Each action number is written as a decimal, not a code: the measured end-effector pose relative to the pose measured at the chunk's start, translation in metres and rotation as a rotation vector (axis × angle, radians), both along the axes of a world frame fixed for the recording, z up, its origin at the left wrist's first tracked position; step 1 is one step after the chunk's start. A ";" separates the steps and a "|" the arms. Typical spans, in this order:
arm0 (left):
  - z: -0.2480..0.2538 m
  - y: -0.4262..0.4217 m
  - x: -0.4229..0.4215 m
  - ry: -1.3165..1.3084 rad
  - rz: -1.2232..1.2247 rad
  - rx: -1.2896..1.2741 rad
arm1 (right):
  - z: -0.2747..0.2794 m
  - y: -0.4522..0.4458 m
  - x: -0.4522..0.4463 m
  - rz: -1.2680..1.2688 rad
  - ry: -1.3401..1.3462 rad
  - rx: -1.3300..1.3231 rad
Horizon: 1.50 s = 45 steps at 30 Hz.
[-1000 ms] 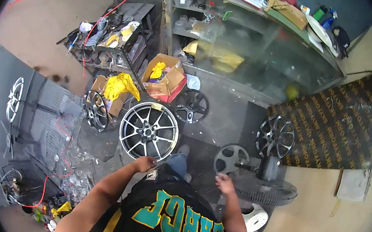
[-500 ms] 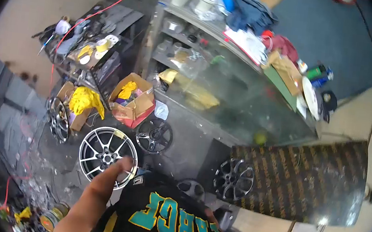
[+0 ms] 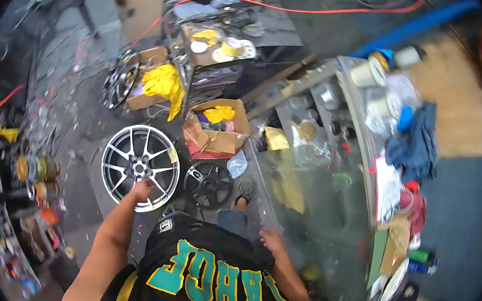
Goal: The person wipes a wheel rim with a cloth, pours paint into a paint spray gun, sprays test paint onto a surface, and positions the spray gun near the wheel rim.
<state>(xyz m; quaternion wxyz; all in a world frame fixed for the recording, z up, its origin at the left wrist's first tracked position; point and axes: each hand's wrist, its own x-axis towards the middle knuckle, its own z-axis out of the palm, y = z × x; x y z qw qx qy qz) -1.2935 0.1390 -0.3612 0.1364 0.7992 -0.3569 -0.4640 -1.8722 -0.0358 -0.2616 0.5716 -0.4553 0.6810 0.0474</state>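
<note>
Ahead and to the left of the wearer's body: silver-and-black wheel (image 3: 139,167), face up, spokes and hub visible. What supports it cannot be made out.

Left hand (image 3: 143,190) over the near edge of that wheel, fingers curled. Contact with the rim cannot be confirmed; how far open the grip is, and whether it has hold of anything, cannot be told from this angle.

Right hand (image 3: 271,239) well apart from the wheel, near the glass-fronted cabinet (image 3: 335,212). Fingers bent; nothing seen in its grip, degree of opening unclear.

Just right of the wheel: dark wheel (image 3: 209,185), with a clear plastic bag (image 3: 237,164) near its upper right. Beyond these, an open cardboard box (image 3: 227,144) with yellow material inside. Farther left, yellow cloth (image 3: 162,82) draped over another box.

Behind the boxes, cluttered tabletop (image 3: 284,35); red hose (image 3: 313,12) passes across the view above it. Cabinet top bears cups, blue clothing (image 3: 417,144) and papers.
</note>
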 end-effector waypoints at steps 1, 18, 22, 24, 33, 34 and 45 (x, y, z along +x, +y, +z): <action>-0.012 0.035 0.013 -0.077 0.118 0.143 | -0.012 -0.036 -0.001 0.061 0.003 -0.002; 0.048 -0.087 -0.404 0.386 0.490 0.941 | -0.248 -0.398 0.180 1.056 -0.108 -0.187; -0.016 -0.088 -0.451 0.463 0.395 0.984 | -0.273 -0.410 0.268 1.098 -0.072 -0.281; 0.011 -0.132 -0.415 0.463 0.535 1.230 | -0.331 -0.422 0.291 1.200 -0.077 -0.460; -0.019 -0.110 -0.466 0.519 0.677 1.133 | -0.456 -0.450 0.379 1.552 0.229 -0.583; -0.020 -0.107 -0.471 0.499 0.727 1.101 | -0.470 -0.451 0.383 1.638 0.258 -0.709; -0.023 -0.101 -0.479 0.422 0.810 1.027 | -0.368 -0.431 0.393 1.368 -0.147 -1.041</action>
